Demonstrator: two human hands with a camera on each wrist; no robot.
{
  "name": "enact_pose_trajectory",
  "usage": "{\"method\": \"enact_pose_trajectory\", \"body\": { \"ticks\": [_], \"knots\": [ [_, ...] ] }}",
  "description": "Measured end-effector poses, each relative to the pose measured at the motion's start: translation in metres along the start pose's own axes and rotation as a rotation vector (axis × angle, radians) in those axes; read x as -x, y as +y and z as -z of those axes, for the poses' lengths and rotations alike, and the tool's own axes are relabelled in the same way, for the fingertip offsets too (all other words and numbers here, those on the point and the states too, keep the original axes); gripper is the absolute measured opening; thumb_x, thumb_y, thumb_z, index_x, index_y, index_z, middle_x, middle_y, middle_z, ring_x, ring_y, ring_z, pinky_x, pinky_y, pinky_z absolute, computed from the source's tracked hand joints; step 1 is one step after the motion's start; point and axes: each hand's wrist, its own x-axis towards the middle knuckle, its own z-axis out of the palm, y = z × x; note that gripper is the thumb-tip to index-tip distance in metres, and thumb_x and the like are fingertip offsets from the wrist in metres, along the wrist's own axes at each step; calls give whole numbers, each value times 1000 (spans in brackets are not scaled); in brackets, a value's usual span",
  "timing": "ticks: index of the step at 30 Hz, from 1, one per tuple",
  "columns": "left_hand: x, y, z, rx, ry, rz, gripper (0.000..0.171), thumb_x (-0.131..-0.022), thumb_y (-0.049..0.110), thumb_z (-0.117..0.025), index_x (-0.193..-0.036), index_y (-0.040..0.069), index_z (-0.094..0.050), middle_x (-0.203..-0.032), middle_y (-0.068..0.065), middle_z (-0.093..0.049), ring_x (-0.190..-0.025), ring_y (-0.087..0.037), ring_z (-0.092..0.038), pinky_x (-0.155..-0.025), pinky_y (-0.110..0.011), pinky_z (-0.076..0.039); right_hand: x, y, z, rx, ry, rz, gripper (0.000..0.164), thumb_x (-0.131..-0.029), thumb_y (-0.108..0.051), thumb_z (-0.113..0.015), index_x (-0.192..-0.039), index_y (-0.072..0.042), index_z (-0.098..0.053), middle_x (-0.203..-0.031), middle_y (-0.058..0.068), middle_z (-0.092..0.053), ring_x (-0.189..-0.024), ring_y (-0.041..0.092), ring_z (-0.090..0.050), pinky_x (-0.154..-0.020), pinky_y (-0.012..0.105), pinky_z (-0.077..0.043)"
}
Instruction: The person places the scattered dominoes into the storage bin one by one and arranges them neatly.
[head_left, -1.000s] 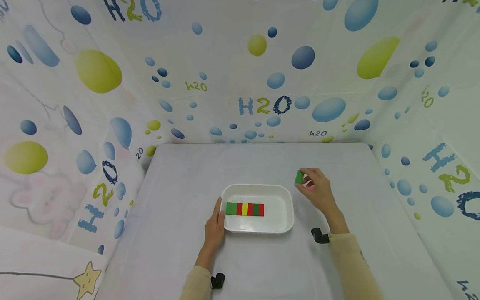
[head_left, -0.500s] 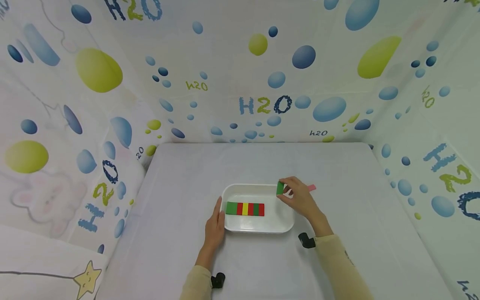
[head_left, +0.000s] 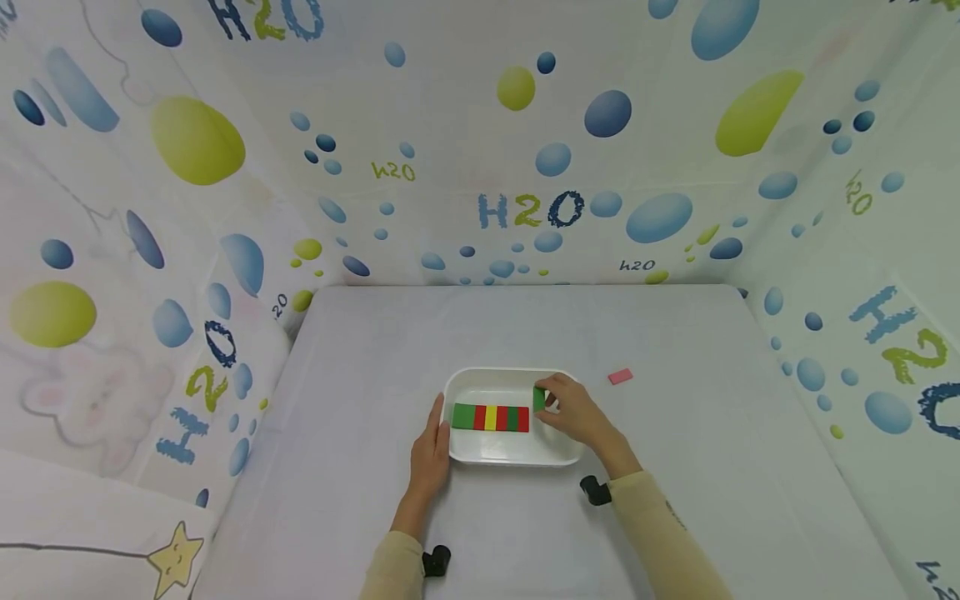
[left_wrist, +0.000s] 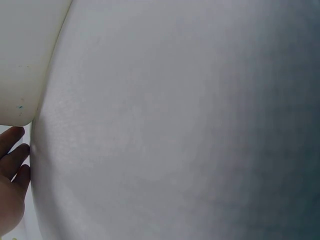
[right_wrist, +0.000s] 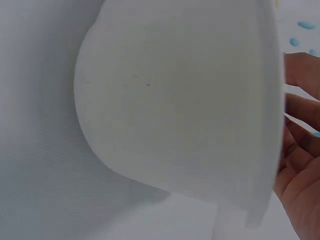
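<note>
A white tray (head_left: pixel 487 452) sits on the table with a row of coloured blocks (head_left: pixel 490 417), green, red and yellow, lying side by side in its left and middle part. My left hand (head_left: pixel 430 454) rests with straight fingers against the tray's left side; the left wrist view shows those fingers (left_wrist: pixel 14 160) at the tray wall (left_wrist: pixel 25 60). Over the tray's right part, my right hand (head_left: pixel 577 412) pinches a green block (head_left: pixel 538 399) between thumb and fingertips, a little right of the row's red end. In the right wrist view the tray's outer wall (right_wrist: pixel 175 100) hides that block.
A pink block (head_left: pixel 620 377) lies on the white tablecloth (head_left: pixel 420 333), right of the tray. Printed cloth walls (head_left: pixel 450 125) rise behind the table and along both sides. Black camera mounts (head_left: pixel 596 491) stick out from the wrists.
My right hand has carried the green block leftward and nearer, from beyond the tray's right side to over the tray. The pink block has come into full view. My left hand has stayed put.
</note>
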Motion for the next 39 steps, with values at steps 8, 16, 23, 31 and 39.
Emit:
{"method": "enact_pose_trajectory", "body": {
  "ticks": [8, 16, 23, 31, 39],
  "knots": [
    [0, 0, 1, -4, 5, -13, 50, -106, 27, -35, -155, 19, -29, -154, -10, -40, -140, -33, -42, -114, -52, -35, -3, 0, -10, 41, -49, -48, 43, -81, -13, -80, -120, -4, -65, -105, 4, -60, -86, 13, -58, -78, 26, -57],
    [1, -1, 0, -2, 5, -15, 50, -106, 27, -35, -155, 19, -29, -154, -10, -40, -140, -33, -42, -114, -53, -35, -8, 0, -17, 68, -121, -152, 44, -82, -16, -79, -121, -5, -65, -103, 3, -59, -86, 14, -56, -79, 27, -58],
    [1, -1, 0, 12, 7, -11, 50, -106, 27, -35, -155, 20, -29, -155, -9, -39, -141, -32, -40, -115, -51, -34, -10, -4, -20, 101, -150, -169, 44, -80, -15, -81, -119, -4, -66, -103, 5, -58, -83, 14, -54, -79, 28, -57],
    [1, -2, -1, -3, 11, -20, 50, -106, 27, -35, -155, 19, -30, -154, -10, -41, -139, -34, -42, -113, -53, -36, -9, -3, -24, 161, -150, -152, 42, -79, -16, -82, -116, -3, -67, -102, 5, -55, -83, 14, -53, -81, 27, -56],
    [2, -1, -1, 11, 24, -17, 49, -106, 25, -37, -155, 20, -31, -153, -10, -42, -139, -33, -42, -113, -53, -36, -10, -1, -28, 196, -172, -153, 41, -79, -17, -82, -115, -4, -68, -103, 5, -56, -88, 16, -51, -85, 30, -53]
  ]
}}
